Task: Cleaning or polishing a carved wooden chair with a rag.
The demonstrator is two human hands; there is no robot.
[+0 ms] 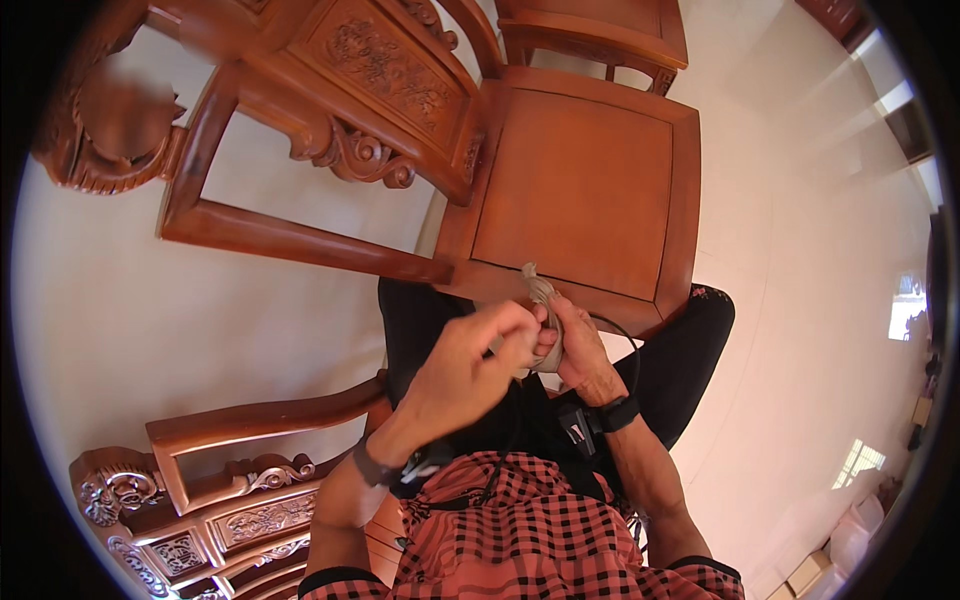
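Observation:
A greyish-beige cloth (pixel 539 289), gathered and twisted at its top end, is held upright above my lap, at the near edge of a wooden chair seat (pixel 577 180). My right hand (pixel 581 341) grips it from the right, the thumb lying along the cloth. From the left comes my left hand (pixel 476 360), slightly blurred, its thumb and fingers curled together right beside the cloth. Whether those left fingers pinch the cloth or something thin is hidden. Part of the cloth's lower end shows below the fingers.
The chair's carved backrest (pixel 390 64) rises at the left with an open wooden frame. A second wooden seat (pixel 592 26) stands beyond. Behind me at lower left is another carved backrest (pixel 259 521). A dark cable (pixel 634 349) loops by my right wrist. Pale glossy floor (pixel 772 300) stretches right.

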